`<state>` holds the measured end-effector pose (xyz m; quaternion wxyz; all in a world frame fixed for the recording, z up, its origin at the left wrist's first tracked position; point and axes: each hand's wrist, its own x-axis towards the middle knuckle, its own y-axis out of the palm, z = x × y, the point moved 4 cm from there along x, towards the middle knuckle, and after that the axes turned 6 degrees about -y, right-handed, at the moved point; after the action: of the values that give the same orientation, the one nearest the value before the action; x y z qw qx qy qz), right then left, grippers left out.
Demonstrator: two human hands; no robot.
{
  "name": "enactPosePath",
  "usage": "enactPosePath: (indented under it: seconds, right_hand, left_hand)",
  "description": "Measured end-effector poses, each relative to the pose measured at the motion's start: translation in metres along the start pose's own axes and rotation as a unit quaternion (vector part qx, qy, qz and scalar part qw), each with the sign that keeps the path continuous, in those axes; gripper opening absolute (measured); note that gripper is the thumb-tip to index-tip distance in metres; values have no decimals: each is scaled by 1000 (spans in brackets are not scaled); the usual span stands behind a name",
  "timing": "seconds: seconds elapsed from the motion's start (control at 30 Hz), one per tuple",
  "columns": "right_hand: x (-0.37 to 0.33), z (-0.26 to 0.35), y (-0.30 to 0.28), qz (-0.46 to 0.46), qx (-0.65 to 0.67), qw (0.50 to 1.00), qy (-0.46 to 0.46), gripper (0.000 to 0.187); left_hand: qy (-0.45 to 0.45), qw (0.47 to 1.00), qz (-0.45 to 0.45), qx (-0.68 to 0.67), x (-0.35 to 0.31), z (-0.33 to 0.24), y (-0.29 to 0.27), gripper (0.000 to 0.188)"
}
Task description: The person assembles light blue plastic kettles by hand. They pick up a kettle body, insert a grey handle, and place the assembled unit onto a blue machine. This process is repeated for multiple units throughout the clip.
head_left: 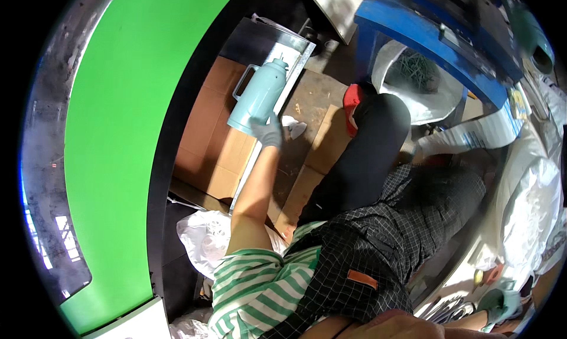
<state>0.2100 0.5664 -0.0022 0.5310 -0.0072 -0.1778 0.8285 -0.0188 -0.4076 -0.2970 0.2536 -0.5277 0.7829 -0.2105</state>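
Observation:
A pale blue-green vacuum jug [260, 96] with a side handle is tilted above a cardboard-lined surface, its lid end pointing up and away. My left hand [269, 132], in a grey glove, grips it at the lower body near the base, on the side away from the handle. Whether the base also rests on the cardboard [204, 117] I cannot tell. Far off at the lower right, my right hand [501, 305] in a greyish-green glove is near several tools on a light surface. Its fingers are too small and blurred to read.
A bright green panel [124, 132] with a black edge runs along my left. A blue bench [407, 23] stands ahead right, above a white sack [437, 102] of green pieces. White plastic bags [204, 235] lie near my left arm. Clear plastic wrapping [531, 203] hangs at right.

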Motion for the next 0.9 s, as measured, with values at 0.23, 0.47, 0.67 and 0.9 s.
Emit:
enactPosePath:
  seconds: [0.23,0.47,0.67,0.9]
  right_hand:
    - [5,-7,-28,-137,-29,989,-43,51]
    - [-83,110,228,124,126,959,-222,45]
    - [-233,132,378,471,246,842,-92,57]
    - [-247,95,358,503,511,691,87,58]
  left_hand:
    - [-274,907,130,-291,98,112,-23,70]
    - [143,983,14,-116,51,-67,10,59]
    - [320,901,157,-249,-144,-147,-101,40]
    - [21,758,511,-405,-234,-227,-90,48]
